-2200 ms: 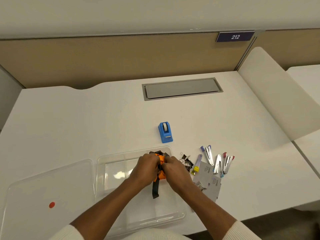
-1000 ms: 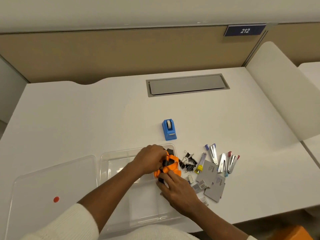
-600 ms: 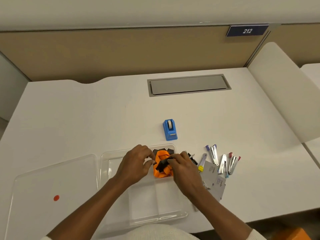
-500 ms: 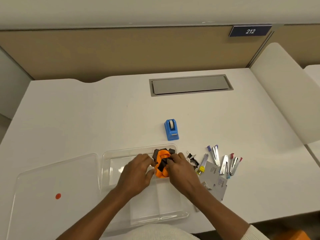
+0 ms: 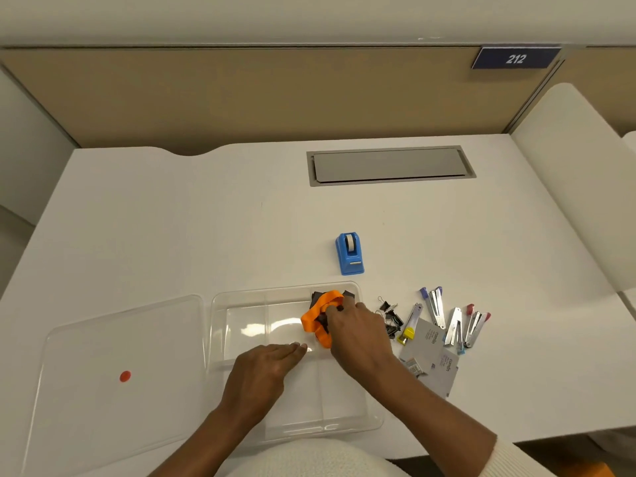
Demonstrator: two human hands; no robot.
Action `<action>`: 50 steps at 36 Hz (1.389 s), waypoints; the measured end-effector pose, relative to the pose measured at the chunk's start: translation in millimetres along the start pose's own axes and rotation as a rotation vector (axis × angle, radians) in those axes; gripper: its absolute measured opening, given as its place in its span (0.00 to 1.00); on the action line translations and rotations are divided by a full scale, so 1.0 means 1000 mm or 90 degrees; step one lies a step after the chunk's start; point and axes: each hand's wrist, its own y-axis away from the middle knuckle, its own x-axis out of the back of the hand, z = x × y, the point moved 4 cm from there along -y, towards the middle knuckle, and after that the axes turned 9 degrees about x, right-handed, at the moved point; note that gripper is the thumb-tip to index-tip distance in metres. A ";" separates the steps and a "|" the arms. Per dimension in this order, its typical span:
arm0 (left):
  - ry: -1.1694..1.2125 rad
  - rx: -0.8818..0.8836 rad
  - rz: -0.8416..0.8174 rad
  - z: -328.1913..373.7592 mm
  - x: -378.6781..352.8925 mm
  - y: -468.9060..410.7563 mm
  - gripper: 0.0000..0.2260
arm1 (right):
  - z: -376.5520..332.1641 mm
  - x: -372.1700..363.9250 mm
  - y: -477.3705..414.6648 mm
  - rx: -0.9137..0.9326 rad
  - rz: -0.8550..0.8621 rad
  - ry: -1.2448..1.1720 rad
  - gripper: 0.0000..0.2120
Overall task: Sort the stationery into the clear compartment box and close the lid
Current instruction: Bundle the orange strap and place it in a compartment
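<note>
The clear compartment box (image 5: 220,325) lies open at the desk's near edge. A bundled orange and black strap (image 5: 318,316) sits in its far right compartment. My right hand (image 5: 356,333) presses down on that strap, fingers closed on it. My left hand (image 5: 265,370) rests flat over the box's middle, fingers apart, holding nothing. The clear lid (image 5: 113,380) with a red dot lies flat to the left of the box. Right of the box are black binder clips (image 5: 390,316), several small staplers (image 5: 451,320) and grey staple boxes (image 5: 432,352). A blue tape dispenser (image 5: 349,253) stands beyond the box.
The white desk (image 5: 172,228) has a grey cable hatch (image 5: 390,165) at the back. A tan partition (image 5: 258,94) rises behind it, and a white divider (image 5: 578,180) stands on the right. The desk's near edge lies just below the box.
Both hands were tucking the orange strap into the far right compartment. My left hand has let go and drawn back toward me over the box; my right hand stays on the strap.
</note>
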 end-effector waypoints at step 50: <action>0.084 0.016 0.047 -0.002 0.002 0.003 0.30 | 0.018 -0.024 -0.009 0.019 0.197 -0.188 0.08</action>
